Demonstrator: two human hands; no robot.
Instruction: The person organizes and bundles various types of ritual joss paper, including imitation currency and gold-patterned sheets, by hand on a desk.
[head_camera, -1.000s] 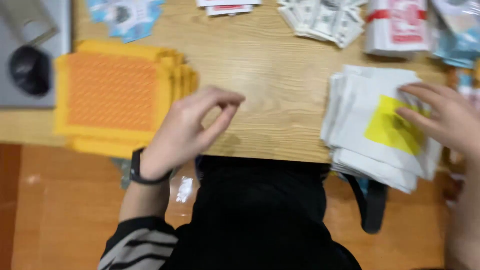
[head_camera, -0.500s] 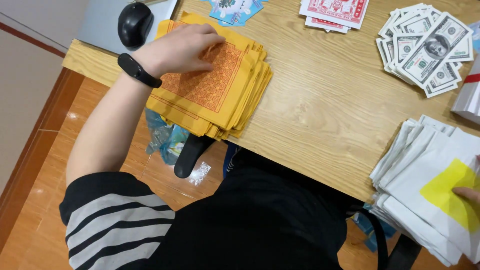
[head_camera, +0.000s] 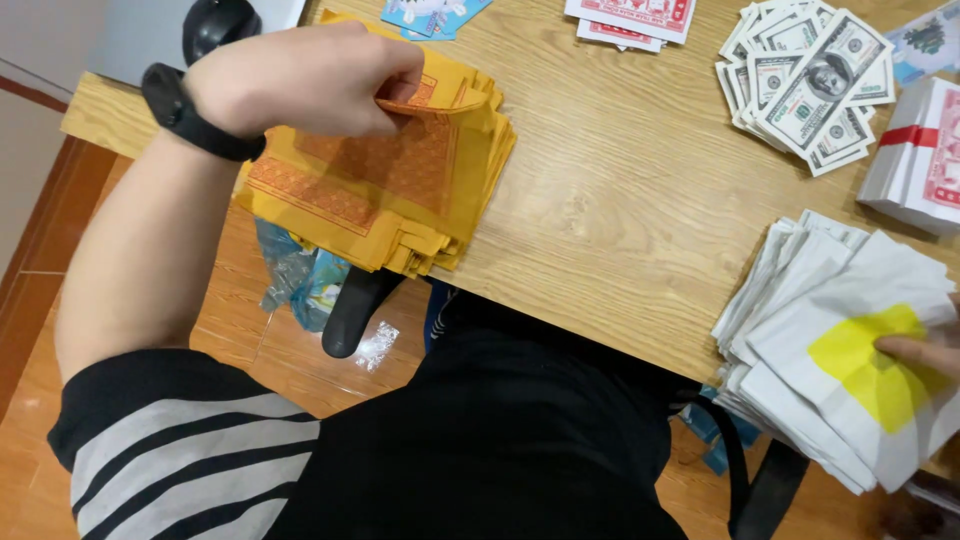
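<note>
Light wood-grain table (head_camera: 620, 200) fills the upper part of the frame, with reddish-brown floor boards (head_camera: 40, 300) showing at lower left. Upper left, the left hand (head_camera: 310, 80) sits on a stack of orange-yellow paper sheets (head_camera: 400, 190), fingers curled tight and pinching up the corner of the top sheet (head_camera: 440, 100). At the right edge only the right hand's fingertips (head_camera: 915, 350) show, lying flat on a white pile with a yellow patch (head_camera: 850, 350), holding nothing. Banknote-style paper (head_camera: 810, 85) is fanned upper right.

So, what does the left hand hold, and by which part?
The left hand pinches the top orange sheet of the stack at its far edge, lifting it.
</note>
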